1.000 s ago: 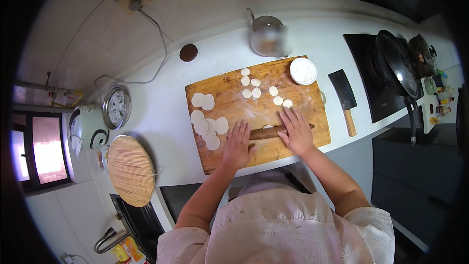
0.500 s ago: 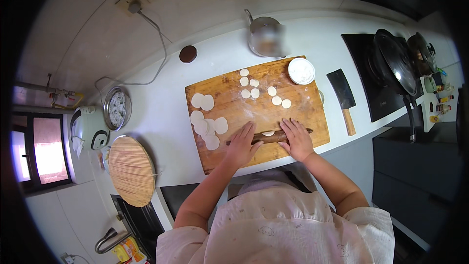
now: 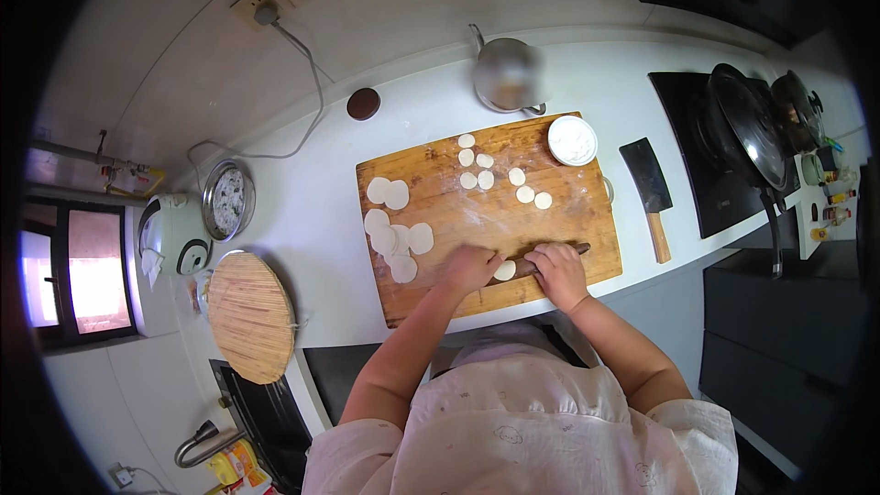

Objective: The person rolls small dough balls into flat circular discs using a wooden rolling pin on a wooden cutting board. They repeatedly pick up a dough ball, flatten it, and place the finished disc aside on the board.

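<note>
A small white dough round (image 3: 505, 270) lies near the front edge of the wooden board (image 3: 440, 298). My left hand (image 3: 471, 269) is closed at its left edge, fingers pinched on it. My right hand (image 3: 556, 271) curls over a dark rolling pin (image 3: 525, 268), whose tip sticks out to the right; the pin's other end sits at the dough's right side. Several wide rolled wrappers (image 3: 384, 238) overlap on the board's left part. Toward the back lie several smaller dough pieces (image 3: 468, 180). Loose flour dusts the middle.
A white bowl of flour (image 3: 573, 141) stands on the board's back right corner. Right of the board lies a cleaver (image 3: 647, 179), then a stove with a lidded pan (image 3: 747, 124). A kettle-like pot (image 3: 507, 78) is behind. Left are a metal bowl (image 3: 228, 201) and a round straw mat (image 3: 247, 316).
My left hand has come off the rolling pin and taken the dough's edge. My right hand has gone from flat to curled around the pin. The view has shifted slightly.
</note>
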Action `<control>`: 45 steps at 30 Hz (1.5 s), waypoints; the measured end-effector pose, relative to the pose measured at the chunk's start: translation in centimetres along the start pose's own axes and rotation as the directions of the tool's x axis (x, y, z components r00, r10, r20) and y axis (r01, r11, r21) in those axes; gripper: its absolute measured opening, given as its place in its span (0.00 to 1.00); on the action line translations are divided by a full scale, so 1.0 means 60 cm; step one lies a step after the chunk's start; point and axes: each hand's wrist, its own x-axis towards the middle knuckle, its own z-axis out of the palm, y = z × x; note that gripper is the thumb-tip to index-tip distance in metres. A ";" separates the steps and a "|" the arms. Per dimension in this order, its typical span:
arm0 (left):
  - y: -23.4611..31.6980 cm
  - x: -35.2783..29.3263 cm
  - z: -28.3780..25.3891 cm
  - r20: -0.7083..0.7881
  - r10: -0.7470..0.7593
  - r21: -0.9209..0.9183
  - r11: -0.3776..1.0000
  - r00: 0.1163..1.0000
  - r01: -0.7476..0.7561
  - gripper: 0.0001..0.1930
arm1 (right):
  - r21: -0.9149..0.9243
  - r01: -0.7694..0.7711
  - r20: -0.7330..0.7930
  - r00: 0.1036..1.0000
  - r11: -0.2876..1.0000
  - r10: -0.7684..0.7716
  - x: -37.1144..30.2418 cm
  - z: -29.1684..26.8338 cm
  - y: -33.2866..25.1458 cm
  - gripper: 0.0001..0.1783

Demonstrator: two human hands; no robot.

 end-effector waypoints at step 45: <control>-0.040 -0.080 0.014 -0.291 0.172 0.358 0.932 0.941 -0.060 0.40 | -0.070 -0.118 0.118 0.985 0.990 0.126 0.035 -0.001 0.015 0.32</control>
